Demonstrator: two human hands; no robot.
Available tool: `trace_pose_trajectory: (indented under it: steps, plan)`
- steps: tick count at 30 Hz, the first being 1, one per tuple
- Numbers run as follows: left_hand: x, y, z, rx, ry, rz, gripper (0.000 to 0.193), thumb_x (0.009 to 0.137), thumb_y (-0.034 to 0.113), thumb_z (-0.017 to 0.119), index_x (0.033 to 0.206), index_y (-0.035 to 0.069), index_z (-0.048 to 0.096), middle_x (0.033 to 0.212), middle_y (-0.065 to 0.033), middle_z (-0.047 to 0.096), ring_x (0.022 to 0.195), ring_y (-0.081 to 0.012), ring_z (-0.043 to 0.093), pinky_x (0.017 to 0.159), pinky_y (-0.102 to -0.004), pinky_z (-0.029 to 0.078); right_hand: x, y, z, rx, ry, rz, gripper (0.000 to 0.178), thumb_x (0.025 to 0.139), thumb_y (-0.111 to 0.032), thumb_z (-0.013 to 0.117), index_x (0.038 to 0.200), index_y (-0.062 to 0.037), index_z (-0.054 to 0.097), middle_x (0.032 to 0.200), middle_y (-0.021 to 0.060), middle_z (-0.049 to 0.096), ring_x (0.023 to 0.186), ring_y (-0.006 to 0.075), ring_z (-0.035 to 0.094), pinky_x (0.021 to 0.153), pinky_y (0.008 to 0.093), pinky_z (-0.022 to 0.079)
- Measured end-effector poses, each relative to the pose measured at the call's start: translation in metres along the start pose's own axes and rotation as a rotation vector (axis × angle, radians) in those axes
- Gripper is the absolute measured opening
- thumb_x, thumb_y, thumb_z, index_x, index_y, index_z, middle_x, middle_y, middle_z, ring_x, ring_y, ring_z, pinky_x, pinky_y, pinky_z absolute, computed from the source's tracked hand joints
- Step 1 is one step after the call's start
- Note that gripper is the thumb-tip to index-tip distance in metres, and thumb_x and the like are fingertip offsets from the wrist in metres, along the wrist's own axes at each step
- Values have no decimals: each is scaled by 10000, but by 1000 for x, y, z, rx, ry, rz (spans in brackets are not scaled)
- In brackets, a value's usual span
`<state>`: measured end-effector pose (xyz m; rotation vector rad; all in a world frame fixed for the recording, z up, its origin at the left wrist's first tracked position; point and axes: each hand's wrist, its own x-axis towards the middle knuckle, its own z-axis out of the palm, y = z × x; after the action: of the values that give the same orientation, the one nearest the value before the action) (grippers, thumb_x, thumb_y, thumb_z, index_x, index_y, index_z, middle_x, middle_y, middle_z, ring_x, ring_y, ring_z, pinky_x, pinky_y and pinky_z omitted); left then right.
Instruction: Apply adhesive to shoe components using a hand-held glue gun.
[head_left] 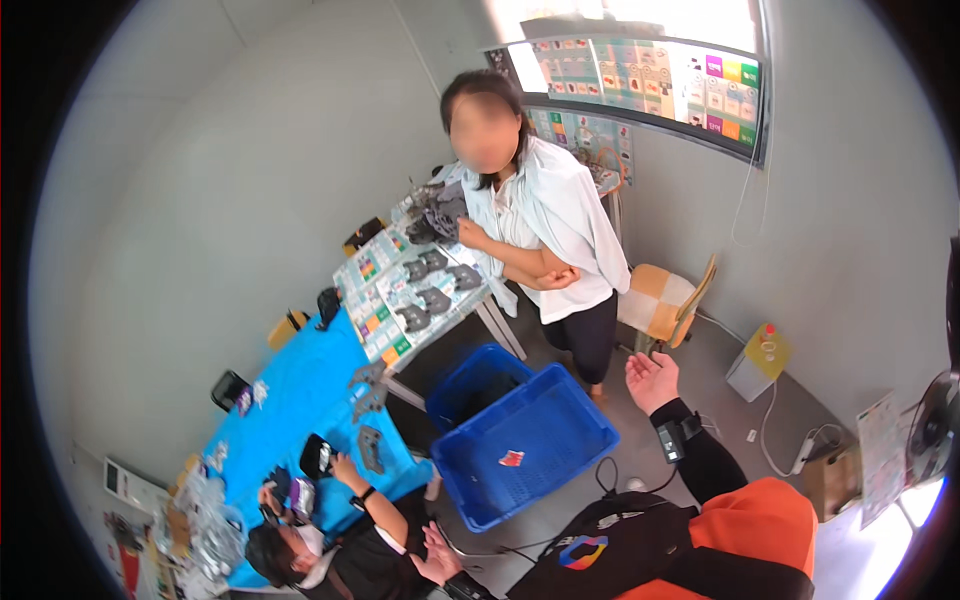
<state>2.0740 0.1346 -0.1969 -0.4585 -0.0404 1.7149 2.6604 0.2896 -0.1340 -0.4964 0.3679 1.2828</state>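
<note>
My right hand (652,382) is raised with its palm up and fingers apart, holding nothing. A dark band with a small device sits on its wrist, over a black sleeve. My left hand (437,555) is at the lower edge, palm turned up and fingers spread, also holding nothing. Between and beyond both hands stands a blue plastic crate (595,437), the nearest large thing to them. Inside it lies a small red and white piece (511,458). A second blue crate (490,362) stands behind it, partly hidden.
A person in white (560,210) stands by a table (375,275) bearing several grey moulded parts (433,299). At the left, a seated person (365,550) handles a black object at a blue-covered table (275,410). A chair (660,300) and yellow-topped container (757,365) stand at the right; cables cross the floor.
</note>
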Motion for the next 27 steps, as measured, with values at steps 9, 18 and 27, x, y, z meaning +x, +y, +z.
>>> trace_pose_trajectory:
  steps: [9, 18, 27]
  plan:
    - [1, 29, 8, 293, -127, -81, 863, 989, 396, 611, 1584, -105, 236, 1675, -280, 221, 1300, -401, 552, 953, -445, 603, -27, 13, -8, -34, -27, 47, 326, 930, -284, 590, 1117, -17, 587, 1042, 113, 624, 855, 252, 610, 760, 348, 528]
    - [46, 43, 3, 596, 177, -373, 533, 1051, 334, 566, 1461, 3, 489, 1263, -190, 691, 1007, -297, 712, 838, -364, 644, -109, 35, -49, -54, 36, -18, 274, 924, -247, 587, 1094, -32, 597, 952, 82, 609, 765, 214, 558, 673, 316, 477]
    - [8, 30, -12, 1185, 216, -421, 314, 1040, 255, 573, 1295, 78, 619, 1020, -43, 734, 835, -188, 672, 719, -320, 559, -215, 40, -114, -241, -42, 80, 114, 909, -141, 554, 995, -70, 577, 844, 35, 545, 720, 164, 504, 619, 281, 424]
